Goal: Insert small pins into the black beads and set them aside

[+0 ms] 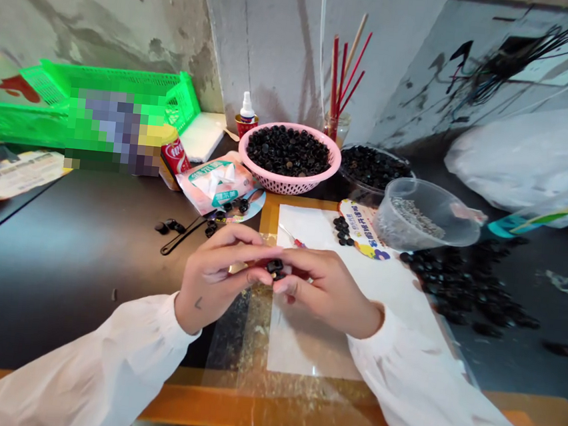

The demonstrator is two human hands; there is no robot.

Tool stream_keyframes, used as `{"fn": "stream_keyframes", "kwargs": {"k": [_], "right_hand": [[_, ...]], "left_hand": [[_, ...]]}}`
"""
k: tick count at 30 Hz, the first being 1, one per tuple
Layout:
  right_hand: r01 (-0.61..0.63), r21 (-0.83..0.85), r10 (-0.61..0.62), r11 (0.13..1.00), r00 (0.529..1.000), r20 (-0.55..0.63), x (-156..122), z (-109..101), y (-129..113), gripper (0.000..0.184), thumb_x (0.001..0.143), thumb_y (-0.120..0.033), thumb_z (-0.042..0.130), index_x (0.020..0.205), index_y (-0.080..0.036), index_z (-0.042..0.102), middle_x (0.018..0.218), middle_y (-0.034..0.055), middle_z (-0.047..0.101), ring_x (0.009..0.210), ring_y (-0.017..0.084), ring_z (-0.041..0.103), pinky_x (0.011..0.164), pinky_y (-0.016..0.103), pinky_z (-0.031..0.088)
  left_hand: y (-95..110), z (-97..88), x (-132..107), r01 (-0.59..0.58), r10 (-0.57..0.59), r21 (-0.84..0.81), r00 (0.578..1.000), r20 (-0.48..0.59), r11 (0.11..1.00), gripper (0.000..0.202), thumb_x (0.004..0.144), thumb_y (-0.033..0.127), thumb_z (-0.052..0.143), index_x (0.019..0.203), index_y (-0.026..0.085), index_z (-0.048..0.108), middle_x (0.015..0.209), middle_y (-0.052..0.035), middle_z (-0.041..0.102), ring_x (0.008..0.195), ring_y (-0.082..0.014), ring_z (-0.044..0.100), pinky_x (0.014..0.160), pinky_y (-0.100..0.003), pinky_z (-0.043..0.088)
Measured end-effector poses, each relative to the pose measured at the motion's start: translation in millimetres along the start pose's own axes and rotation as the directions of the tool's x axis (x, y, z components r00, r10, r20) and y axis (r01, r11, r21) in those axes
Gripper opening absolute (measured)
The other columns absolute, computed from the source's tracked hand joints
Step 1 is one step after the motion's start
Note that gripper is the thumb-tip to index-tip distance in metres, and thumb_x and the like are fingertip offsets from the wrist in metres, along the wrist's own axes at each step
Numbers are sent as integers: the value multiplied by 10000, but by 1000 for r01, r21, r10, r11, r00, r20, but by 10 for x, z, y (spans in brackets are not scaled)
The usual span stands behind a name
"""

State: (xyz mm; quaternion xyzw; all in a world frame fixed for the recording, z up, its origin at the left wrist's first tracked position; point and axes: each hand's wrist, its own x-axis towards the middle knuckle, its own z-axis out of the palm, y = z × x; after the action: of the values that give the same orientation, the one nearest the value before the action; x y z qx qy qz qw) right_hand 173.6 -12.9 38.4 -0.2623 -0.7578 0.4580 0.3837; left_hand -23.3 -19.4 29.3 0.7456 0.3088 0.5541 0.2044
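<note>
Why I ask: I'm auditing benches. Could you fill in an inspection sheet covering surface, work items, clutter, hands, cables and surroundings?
Surface: dark tabletop, white sheet, brown tape along the front edge.
Work items: small black part; pink basket of black pieces; clear tub of small grey pieces; loose black pile at right.
Clutter: pink-and-white packet, red can, green crate.
Hands: left hand and right hand pinch the small black part.
Cables: tangled dark cables at upper right.
Surroundings: stained wall behind.
</note>
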Motion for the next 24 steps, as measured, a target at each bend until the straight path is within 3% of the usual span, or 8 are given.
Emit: {"fn": "stream_keyframes", "kwargs": {"k": [2, 5, 9, 11, 15, 20, 24], "right_hand": [[-31, 28, 30, 999, 998, 48, 0, -8, -21, 233, 946, -396, 639, 882, -184, 712, 599, -44, 603, 524, 94, 530, 537, 208, 433], [-135, 165, 113, 977, 984, 138, -4, -2, -24, 166, 946, -316, 631, 877, -181, 698, 589, -60, 599, 449, 68, 481, 484, 191, 420], [-181, 280, 144, 943, 978, 149, -12, 28, -6, 169, 927, -330, 651, 914, -170, 705, 584, -60, 603, 427, 61, 465, 442, 181, 396], [-112, 210, 97, 971, 992, 82, -18, 38, -9, 204, 910, -362, 678, 859, -168, 718, 551, -55, 595, 438, 67, 467, 443, 184, 381], [94, -99, -101, 991, 993, -68, -30, 30, -37, 321, 920, -435, 657, 748, -170, 715, 528, -31, 595, 475, 88, 478, 484, 209, 379], [196, -325, -231, 925, 970, -72, -29, -15, -47, 381, 967, -453, 575, 710, -177, 625, 581, -19, 557, 537, 110, 486, 533, 238, 373], [259, -370, -301, 892, 952, -60, -24, -26, -18, 318, 989, -426, 533, 801, -185, 623, 652, -3, 572, 591, 131, 490, 573, 258, 385]], "left_hand": [[-28, -21, 15, -18, 18, 7, 999, 41, 1000, 315, 813, 322, 782, 1127, 307, 772, 919, -43, 633, 828, -133, 639, 703, -211, 578], [-81, -43, 0, -58, 62, -53, 996, 65, 997, 312, 805, 215, 795, 1094, 332, 781, 930, -32, 608, 795, -112, 638, 664, -193, 576], [-106, -29, -66, 7, 3, -153, 998, 65, 988, 317, 821, 127, 765, 1072, 319, 791, 959, -36, 612, 749, -99, 656, 593, -169, 581], [-88, -11, -87, 61, -48, -189, 996, 72, 980, 278, 835, 143, 753, 1057, 305, 798, 968, -48, 620, 734, -102, 663, 579, -172, 590], [-32, 21, -69, 94, -80, -187, 994, 79, 978, 211, 850, 183, 744, 1019, 293, 808, 937, -58, 647, 699, -100, 649, 542, -165, 581], [-7, 59, -34, 52, -45, -141, 997, 58, 989, 265, 836, 175, 763, 1070, 297, 793, 900, -50, 713, 669, -98, 655, 613, -185, 589], [11, 93, -41, 140, -140, -206, 990, 17, 968, 238, 810, 240, 796, 1043, 289, 803, 858, -58, 739, 691, -126, 669, 600, -202, 576]]}}
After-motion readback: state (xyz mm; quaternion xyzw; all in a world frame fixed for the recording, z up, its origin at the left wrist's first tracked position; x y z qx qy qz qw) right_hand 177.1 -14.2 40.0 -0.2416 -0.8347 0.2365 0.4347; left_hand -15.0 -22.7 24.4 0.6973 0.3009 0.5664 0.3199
